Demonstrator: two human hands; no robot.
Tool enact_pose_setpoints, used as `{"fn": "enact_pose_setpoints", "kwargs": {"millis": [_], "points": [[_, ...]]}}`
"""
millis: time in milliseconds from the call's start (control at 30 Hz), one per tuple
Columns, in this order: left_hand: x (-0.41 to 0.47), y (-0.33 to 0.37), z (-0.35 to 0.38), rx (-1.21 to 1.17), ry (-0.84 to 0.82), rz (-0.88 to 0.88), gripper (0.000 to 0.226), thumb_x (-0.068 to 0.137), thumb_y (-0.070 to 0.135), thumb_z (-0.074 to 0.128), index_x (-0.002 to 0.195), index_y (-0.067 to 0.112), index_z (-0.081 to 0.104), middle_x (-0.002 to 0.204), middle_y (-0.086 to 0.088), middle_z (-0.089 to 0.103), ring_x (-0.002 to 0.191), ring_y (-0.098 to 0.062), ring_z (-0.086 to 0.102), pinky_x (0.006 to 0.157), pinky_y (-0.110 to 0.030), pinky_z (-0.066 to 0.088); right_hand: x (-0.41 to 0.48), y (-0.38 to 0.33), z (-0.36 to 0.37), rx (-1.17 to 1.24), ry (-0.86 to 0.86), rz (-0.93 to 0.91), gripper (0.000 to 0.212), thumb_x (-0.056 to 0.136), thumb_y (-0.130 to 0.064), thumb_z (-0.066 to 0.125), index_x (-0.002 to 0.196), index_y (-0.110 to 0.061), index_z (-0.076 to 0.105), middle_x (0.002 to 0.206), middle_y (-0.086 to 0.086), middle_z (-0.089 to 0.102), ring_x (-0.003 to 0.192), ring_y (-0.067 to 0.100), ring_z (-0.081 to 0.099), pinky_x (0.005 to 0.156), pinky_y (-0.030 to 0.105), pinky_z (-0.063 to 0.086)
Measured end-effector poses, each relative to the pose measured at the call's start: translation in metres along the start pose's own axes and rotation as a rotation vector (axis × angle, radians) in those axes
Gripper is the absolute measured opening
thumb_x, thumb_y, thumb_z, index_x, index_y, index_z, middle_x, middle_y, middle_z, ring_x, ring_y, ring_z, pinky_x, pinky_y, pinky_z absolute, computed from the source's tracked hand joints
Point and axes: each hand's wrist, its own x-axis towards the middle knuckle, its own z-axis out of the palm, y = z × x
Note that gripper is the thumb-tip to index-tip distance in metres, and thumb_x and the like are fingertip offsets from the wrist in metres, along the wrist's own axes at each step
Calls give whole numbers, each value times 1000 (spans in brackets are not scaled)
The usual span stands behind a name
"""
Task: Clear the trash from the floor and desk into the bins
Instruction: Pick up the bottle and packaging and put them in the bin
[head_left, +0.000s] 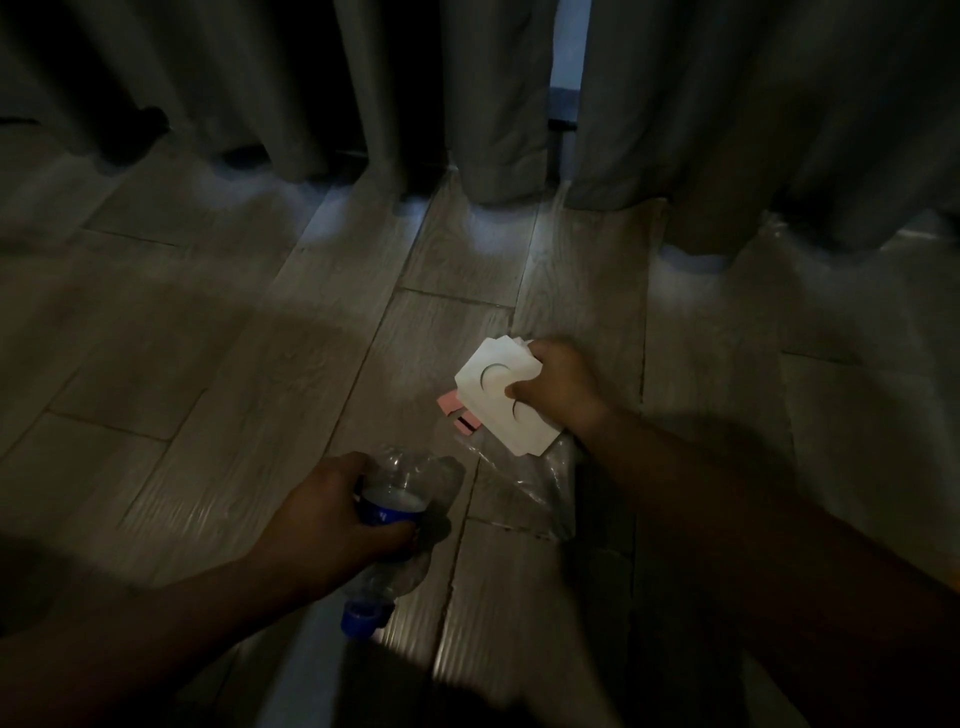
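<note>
— What can't you make out from there?

— It's dim. I can't tell whether the clear plastic wrap (524, 483) hangs from the right hand (556, 387) or lies on the floor (234, 338). A pink scrap (460, 413) is half hidden behind the white cardboard (501, 397).

— And the hands?

— I see the right one pinching that cardboard, the left hand (324, 519) wrapped round a crushed plastic bottle (400, 530), blue cap (358, 618) toward me.

— Surroundings?

— Grey curtains (498, 104) reach down to the wood-look planks; both forearms cast heavy shadows.
</note>
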Motion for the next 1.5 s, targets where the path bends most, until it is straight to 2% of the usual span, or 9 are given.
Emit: {"fn": "enact_pose_setpoints", "kwargs": {"millis": [200,367,567,767,900,1033,1133,1267,1500], "points": [[-8,5,3,13,37,16,48,64,40,82,103,29,56,99,11,60,82,-4,59,63,-15,45,-12,-3,-15,49,3,-34,45,79,-10,72,121,-12,58,120,9,62,110,25,58,88,38,50],[-12,14,3,18,35,20,51,61,41,83,103,29,55,100,9,58,84,-5,58,66,-19,46,-22,-1,-26,2,26,-52,45,78,-10,72,120,-11,58,118,9,63,109,25,59,85,35,50],[-17,23,4,20,39,39,48,61,42,84,98,29,56,95,12,59,81,-5,59,63,-16,45,-35,3,-35,-103,-141,-50,47,74,-7,76,118,-9,60,114,10,64,102,21,60,75,28,45],[-24,34,2,-12,34,69,44,65,32,83,94,34,51,87,18,58,75,1,58,53,-8,44,-43,4,-45,-81,-131,-69,43,76,-9,73,117,-12,59,113,8,64,102,19,60,80,29,47],[-19,34,1,-31,39,40,47,64,37,83,100,29,55,94,13,61,79,-2,60,57,-10,42,-55,-2,-59,-73,-117,-106,44,77,-14,73,118,-13,57,115,6,63,104,19,60,78,27,47],[-4,45,-5,-74,49,-10,50,67,36,81,106,25,53,97,8,62,81,-5,62,60,-13,45,-73,-12,-84,-97,-40,-91,45,81,-18,71,123,-15,53,120,6,62,110,20,60,89,35,51],[8,65,-14,-86,95,-36,44,68,33,80,101,24,53,89,8,61,75,-5,60,55,-13,40,-86,-17,-113,-109,-34,-73,47,82,-22,72,124,-15,53,123,5,61,111,20,58,93,35,50],[24,107,-33,-151,77,-29,39,74,27,77,105,18,55,90,7,59,76,-5,59,55,-13,40,-100,-26,-162,-80,55,-31,49,82,-21,71,127,-16,52,124,3,60,112,15,56,86,24,44],[14,237,-112,-231,93,83,34,73,22,78,96,22,52,84,8,59,69,-3,59,49,-9,42,-134,-92,-275,44,138,115,47,82,-23,71,125,-23,53,122,-1,60,107,11,55,91,31,48]]}}
